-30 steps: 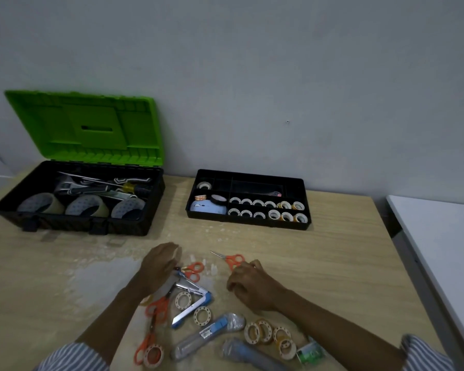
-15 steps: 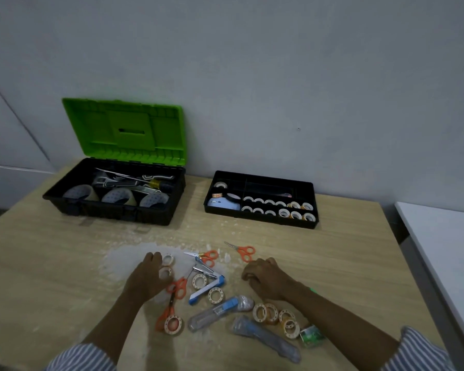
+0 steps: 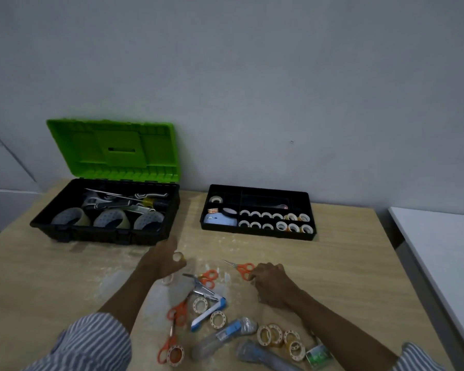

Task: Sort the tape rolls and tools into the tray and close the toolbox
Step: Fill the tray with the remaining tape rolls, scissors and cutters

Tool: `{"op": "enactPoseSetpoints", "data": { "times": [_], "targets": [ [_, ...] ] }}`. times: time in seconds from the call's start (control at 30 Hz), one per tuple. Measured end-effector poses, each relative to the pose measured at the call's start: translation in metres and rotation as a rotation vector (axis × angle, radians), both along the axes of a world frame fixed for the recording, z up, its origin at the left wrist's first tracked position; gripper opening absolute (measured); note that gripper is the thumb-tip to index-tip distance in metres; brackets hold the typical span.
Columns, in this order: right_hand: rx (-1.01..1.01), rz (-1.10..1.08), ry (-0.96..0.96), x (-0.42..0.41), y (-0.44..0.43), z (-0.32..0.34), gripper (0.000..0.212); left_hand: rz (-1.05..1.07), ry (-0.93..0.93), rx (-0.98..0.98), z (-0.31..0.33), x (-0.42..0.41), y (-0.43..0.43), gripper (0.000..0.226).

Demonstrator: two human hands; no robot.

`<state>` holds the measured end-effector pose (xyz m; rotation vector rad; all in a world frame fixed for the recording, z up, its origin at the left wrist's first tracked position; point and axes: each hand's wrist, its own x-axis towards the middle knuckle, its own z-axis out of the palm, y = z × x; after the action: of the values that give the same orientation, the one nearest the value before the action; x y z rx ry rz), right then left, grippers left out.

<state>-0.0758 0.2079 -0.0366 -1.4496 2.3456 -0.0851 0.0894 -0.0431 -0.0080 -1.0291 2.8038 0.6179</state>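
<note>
— Head view: where is the small clear tape roll (image 3: 178,256) held?
— It is pinched in the left hand (image 3: 163,261), raised over bare wooden table (image 3: 65,277), between the open green-lidded toolbox (image 3: 105,210) and black tray (image 3: 257,234).
— And the right hand (image 3: 272,286)?
— It is curled low beside small orange scissors (image 3: 243,269); a grip cannot be told.

Bare desk (image 3: 346,263) lies open between the near clutter of scissors (image 3: 240,269) and tape rolls (image 3: 275,336) and the far tray (image 3: 257,234). The toolbox (image 3: 105,234) blocks the far left, its green lid (image 3: 113,148) standing upright. A clear lane runs between toolbox and tray.
</note>
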Motion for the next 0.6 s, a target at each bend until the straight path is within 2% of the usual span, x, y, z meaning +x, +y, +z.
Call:
{"op": "enactPoseSetpoints", "data": {
  "times": [0.07, 0.17, 0.3, 0.43, 0.53, 0.6],
  "targets": [
    [0.021, -0.023, 0.086, -0.006, -0.002, -0.002, 0.045, -0.046, 0.000, -0.004, 0.010, -0.024, -0.006, 0.036],
    [-0.040, -0.154, 0.116, -0.015, -0.004, -0.007, 0.038, -0.113, 0.057, 0.009, 0.019, -0.064, -0.007, 0.026],
    [-0.068, -0.173, 0.132, -0.025, -0.009, -0.016, 0.039, -0.213, 0.159, 0.001, 0.019, -0.119, 0.000, 0.022],
    [-0.050, -0.146, 0.165, -0.032, -0.016, -0.027, 0.040, -0.339, 0.141, 0.001, 0.010, -0.165, 0.008, 0.019],
    [-0.091, -0.123, 0.177, -0.032, -0.020, -0.028, 0.034, -0.423, 0.076, -0.138, 0.003, -0.197, 0.011, 0.025],
    [-0.151, -0.119, 0.177, -0.035, -0.022, -0.024, 0.027, -0.527, 0.010, -0.322, -0.002, -0.211, 0.013, 0.029]
  ]
}}
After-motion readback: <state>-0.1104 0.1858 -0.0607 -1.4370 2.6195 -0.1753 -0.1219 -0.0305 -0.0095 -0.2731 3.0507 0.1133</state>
